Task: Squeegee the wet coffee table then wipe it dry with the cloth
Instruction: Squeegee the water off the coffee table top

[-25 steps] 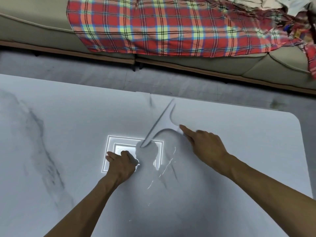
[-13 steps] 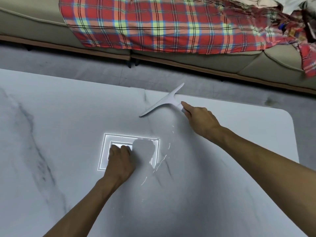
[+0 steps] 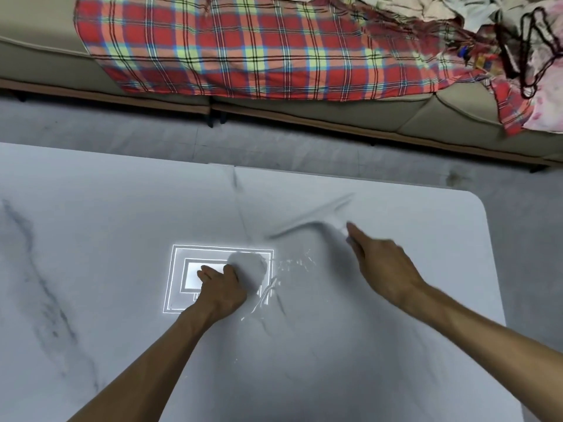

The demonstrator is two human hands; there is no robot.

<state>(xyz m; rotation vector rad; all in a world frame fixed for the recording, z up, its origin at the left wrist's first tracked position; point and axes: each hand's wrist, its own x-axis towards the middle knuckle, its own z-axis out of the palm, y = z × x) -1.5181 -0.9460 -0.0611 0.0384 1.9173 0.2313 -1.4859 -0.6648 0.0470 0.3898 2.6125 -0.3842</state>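
Observation:
The white marble coffee table [image 3: 91, 239] fills the lower view. A white squeegee [image 3: 313, 222], blurred by motion, lies with its blade on the table right of centre. My right hand [image 3: 380, 263] grips its handle. My left hand [image 3: 224, 289] rests as a loose fist on the tabletop, over the bright reflection of a ceiling lamp [image 3: 182, 269]. Streaks and drops of water [image 3: 292, 266] glint between the two hands. No cloth for drying is in view.
A beige sofa [image 3: 45, 65] runs along the far side, draped with a red plaid blanket [image 3: 243, 47] and a heap of clothes [image 3: 518, 41] at the right. Grey floor [image 3: 122, 135] separates sofa and table. The table's rounded far right corner [image 3: 475, 199] is close to the squeegee.
My right hand has pulled the squeegee back toward me from the far edge. Half a second before that it had pushed it out. My left hand stays put.

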